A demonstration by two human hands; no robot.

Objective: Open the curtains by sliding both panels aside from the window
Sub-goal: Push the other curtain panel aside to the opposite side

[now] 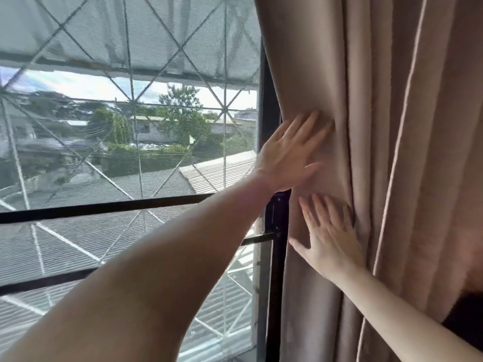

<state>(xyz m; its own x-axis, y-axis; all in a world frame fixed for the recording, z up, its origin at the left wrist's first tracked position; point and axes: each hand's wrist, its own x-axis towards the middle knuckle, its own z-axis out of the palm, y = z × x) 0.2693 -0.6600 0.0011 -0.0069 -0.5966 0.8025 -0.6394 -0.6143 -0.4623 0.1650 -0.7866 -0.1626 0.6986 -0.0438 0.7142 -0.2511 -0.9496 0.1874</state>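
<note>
Window [125, 142] uncovered; both hands flat against curtain [392, 152].

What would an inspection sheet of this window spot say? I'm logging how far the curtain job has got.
Surface: no table or worktop in view; window with dark frame and a diamond-pattern grille behind mesh.
Job's things: beige curtain panel bunched at the window's right edge, glass left of it uncovered; a second panel is not in view.
Clutter: nothing seen.
Grips: left hand open, palm flat on the curtain's edge; right hand open, flat on the folds lower down; neither pinches the cloth.
Cables: nothing seen indoors.
Surroundings: rooftops, trees and sky outside; dark latch on the frame beside the curtain.
</note>
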